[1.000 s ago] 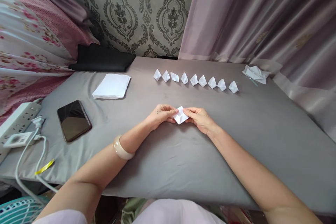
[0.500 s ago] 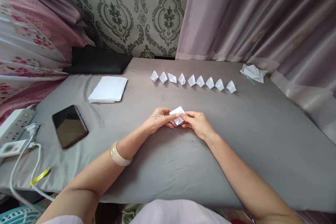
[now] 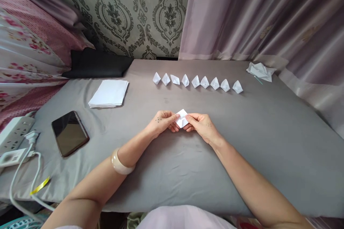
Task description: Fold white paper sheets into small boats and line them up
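A small folded white paper [image 3: 182, 118], diamond-shaped, is held between my two hands above the middle of the grey-covered table. My left hand [image 3: 163, 121] pinches its left corner, thumb on top and fingers curled beneath. On the opposite corner, my right hand [image 3: 199, 123] grips it the same way. Beyond the hands, a row of several folded paper boats [image 3: 204, 82] stands across the table. To the left lies a stack of white paper sheets [image 3: 109, 93].
A phone [image 3: 70, 133] lies at the left, beside a white power strip [image 3: 16, 132] with cables. Crumpled or folded papers [image 3: 261, 72] and a thin green stick [image 3: 258, 80] sit at the far right. A black folded cloth [image 3: 99, 63] rests at the back left.
The thumbs have moved apart toward the paper's side corners, and more of its upper face shows. The camera view has shifted slightly.
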A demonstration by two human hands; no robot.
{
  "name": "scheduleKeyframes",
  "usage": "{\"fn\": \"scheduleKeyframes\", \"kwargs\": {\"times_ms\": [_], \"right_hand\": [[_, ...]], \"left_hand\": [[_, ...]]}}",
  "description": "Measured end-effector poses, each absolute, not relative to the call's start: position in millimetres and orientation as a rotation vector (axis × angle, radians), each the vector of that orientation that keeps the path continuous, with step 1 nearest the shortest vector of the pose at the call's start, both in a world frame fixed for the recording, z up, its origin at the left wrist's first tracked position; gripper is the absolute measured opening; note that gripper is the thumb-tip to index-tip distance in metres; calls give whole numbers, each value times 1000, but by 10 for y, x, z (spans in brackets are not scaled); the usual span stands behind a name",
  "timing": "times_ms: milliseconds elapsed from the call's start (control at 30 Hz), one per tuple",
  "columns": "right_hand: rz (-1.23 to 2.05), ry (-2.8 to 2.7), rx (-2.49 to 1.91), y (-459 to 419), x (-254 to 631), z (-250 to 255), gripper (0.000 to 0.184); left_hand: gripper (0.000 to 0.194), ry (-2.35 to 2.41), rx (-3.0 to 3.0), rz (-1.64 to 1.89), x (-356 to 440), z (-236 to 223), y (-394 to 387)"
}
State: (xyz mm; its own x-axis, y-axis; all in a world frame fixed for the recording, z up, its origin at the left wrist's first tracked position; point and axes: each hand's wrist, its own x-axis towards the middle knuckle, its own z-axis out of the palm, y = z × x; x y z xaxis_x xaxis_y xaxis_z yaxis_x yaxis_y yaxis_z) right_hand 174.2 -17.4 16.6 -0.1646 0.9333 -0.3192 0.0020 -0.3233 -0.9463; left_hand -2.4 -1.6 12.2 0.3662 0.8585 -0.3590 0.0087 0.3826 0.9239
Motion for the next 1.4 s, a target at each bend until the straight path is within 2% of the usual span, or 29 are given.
{"fn": "scheduleKeyframes", "kwargs": {"times_ms": [133,300,433,500,633,833,1400], "right_hand": [[1335,-1329,-1484,-125,1711,133,33],[716,-1703,-1601,-6,1749,0,15],[459,-1887,-1565,16,1771,-86,10],[422,-1960,-1437,0,1768,-111,15],[427,-2113,-1220,-58,1788,-134,30],[440,-2222,-1128,-195,1912,-110,44],[272,-2534,-1345,-274,1863,-4,51]], "left_hand": [[41,1248,1230,672,-17,125,17],[39,1595,1653,600,67,125,81],[28,1846,1941,460,145,57,95],[21,1843,2080,500,152,12,87],[9,1549,2284,716,71,-55,74],[17,1097,2388,766,-173,-68,63],[20,1128,2563,714,-189,-128,85]]}}
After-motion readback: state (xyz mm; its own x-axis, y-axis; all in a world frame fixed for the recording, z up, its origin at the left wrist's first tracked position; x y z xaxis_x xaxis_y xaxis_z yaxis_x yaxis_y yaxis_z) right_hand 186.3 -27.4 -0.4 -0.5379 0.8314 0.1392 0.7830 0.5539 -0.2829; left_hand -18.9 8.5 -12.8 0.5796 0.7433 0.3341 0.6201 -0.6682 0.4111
